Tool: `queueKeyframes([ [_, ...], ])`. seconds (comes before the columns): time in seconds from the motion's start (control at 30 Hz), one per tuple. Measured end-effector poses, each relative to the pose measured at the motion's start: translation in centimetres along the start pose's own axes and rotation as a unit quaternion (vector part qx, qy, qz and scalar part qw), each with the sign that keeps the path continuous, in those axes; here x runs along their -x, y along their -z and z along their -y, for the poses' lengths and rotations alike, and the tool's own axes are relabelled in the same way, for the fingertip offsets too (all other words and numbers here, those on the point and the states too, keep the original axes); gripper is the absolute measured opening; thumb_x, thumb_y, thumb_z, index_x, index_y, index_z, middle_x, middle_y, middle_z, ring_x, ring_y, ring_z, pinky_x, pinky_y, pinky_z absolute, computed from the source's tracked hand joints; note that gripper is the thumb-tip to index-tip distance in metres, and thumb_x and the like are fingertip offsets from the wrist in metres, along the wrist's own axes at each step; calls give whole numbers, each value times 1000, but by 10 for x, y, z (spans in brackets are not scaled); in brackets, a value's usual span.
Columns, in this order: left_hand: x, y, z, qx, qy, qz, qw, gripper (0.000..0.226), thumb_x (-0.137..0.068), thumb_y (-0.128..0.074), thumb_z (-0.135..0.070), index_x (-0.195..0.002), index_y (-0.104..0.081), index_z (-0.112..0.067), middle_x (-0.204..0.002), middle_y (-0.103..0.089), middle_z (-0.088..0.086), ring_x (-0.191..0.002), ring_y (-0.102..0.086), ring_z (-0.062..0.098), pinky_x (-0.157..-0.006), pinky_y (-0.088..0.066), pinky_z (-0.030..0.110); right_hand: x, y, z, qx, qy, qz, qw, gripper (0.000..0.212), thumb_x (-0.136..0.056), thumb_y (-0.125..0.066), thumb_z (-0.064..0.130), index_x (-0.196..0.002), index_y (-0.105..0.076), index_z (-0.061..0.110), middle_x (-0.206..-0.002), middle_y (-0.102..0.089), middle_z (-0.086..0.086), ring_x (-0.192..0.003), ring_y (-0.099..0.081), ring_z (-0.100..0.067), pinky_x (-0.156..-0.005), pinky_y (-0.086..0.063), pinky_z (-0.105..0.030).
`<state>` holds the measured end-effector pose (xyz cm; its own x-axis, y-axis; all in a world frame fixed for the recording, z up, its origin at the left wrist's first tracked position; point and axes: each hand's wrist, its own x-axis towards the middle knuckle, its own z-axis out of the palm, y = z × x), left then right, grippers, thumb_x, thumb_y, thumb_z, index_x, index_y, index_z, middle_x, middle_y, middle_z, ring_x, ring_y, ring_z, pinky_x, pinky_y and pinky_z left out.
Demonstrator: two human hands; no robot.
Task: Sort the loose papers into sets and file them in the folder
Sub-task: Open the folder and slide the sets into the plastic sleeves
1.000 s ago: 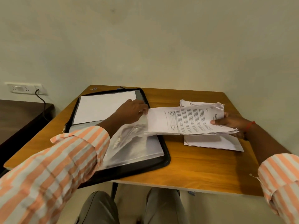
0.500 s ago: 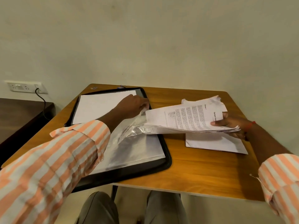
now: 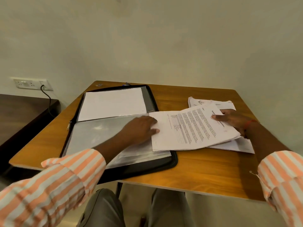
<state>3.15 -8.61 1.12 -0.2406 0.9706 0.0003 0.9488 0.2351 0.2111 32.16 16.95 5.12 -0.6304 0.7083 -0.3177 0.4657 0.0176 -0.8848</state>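
Note:
A black zip folder point(image 3: 173, 161) lies open on the left half of the table, a white sheet point(image 3: 113, 104) in its far half and clear plastic sleeves point(image 3: 98, 136) in its near half. A set of printed papers point(image 3: 193, 130) lies across the folder's right edge. My left hand point(image 3: 141, 128) rests on the sleeve at the set's left edge, thumb on the paper. My right hand point(image 3: 229, 120) grips the set's far right end. Under it lies a pile of loose papers point(image 3: 236, 145).
The wooden table point(image 3: 196, 174) stands against a pale wall. A dark side table point(image 3: 21, 112) sits to the left under a wall socket point(image 3: 31, 83) with a plugged cable. My knees show under the table's near edge.
The lifted sleeve has dropped flat. The paper set came down from the air onto the folder's right edge, and my left hand moved from the sleeve's top to the set's left edge.

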Motion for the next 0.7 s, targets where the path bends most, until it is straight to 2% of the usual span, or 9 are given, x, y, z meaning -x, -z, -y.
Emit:
queueKeyframes([
  [0.07,10,-12,-2,-21,-8,26,999,72,-101,-30,-65,-159,-25,-24,-167,-22,0,-152,-24,21,-124,-22,42,-3,-13,3,71,37,-31,996,22,-95,-66,18,-115,-65,9,-101,-73,-5,-66,-72,-5,-48,-51,-17],
  [0.1,12,-16,-3,-25,-8,32,999,76,-100,-26,-68,-161,-19,-24,-169,-15,-1,-154,-16,20,-126,-17,42,-4,-20,5,79,47,-34,995,21,-96,-65,18,-116,-64,9,-100,-72,-2,-64,-71,-2,-48,-48,-14],
  [0.2,14,-21,-3,-34,-6,40,999,82,-98,-20,-72,-162,-9,-24,-170,-4,-3,-156,-4,17,-126,-6,40,-4,-27,8,46,35,-18,998,21,-97,-64,14,-116,-64,8,-99,-73,-3,-65,-73,-9,-48,-50,-17],
  [0.3,15,-21,-7,-33,-8,46,998,84,-97,-19,-73,-162,-3,-22,-170,2,-2,-156,1,17,-126,-2,38,-5,-23,10,38,9,-73,997,21,-97,-62,10,-117,-65,3,-98,-71,-10,-60,-71,-16,-44,-50,-20],
  [0.43,16,-28,-10,-26,-5,43,999,86,-96,-17,-74,-162,1,-21,-170,5,-2,-156,4,17,-126,1,38,-14,-49,12,145,37,-109,983,19,-97,-64,15,-113,-70,6,-109,-70,-10,-79,-65,-19,-59,-44,-24],
  [0.5,17,-30,-8,-17,-7,38,999,86,-96,-17,-74,-162,1,-22,-170,5,-2,-156,4,16,-125,3,36,-16,-77,16,132,46,-73,988,21,-97,-63,16,-115,-69,6,-109,-71,-9,-84,-66,-19,-63,-46,-26],
  [0.6,18,-32,-5,-7,-11,30,999,86,-95,-15,-75,-162,0,-23,-170,4,-3,-156,5,15,-122,6,33,-20,-106,18,129,45,-29,990,25,-96,-65,19,-118,-68,7,-114,-71,-8,-98,-68,-23,-77,-53,-33],
  [0.7,19,-33,-5,1,-11,19,1000,85,-96,-14,-74,-162,-1,-23,-170,3,-3,-156,5,15,-124,3,34,-22,-109,15,168,62,-123,976,23,-93,-70,21,-112,-71,9,-120,-67,-6,-108,-61,-25,-88,-48,-33],
])
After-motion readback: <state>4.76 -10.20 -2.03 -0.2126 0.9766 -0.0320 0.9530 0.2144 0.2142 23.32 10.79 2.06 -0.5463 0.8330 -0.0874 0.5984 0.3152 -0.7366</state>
